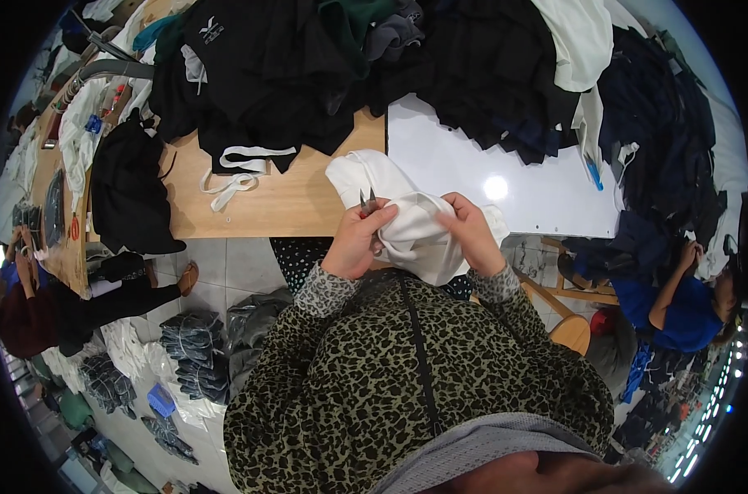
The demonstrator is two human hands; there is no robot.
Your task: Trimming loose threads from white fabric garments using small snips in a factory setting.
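Note:
A white garment (411,216) hangs between my hands at the near edge of the table, part of it resting on the tabletop. My left hand (353,240) is closed round a pair of small thread snips (366,202), blades pointing up and away from me. Its thumb also presses on the white cloth. My right hand (475,232) pinches a fold of the same garment from the right side. The lower part of the cloth drops toward my lap.
Piles of black garments (267,70) cover the table's far side. White tape (240,174) lies on the wooden tabletop (194,210). Dark navy clothes (650,123) and a blue-handled tool (594,171) are at right. Co-workers sit at both sides; bundled clothes (194,350) lie on the floor.

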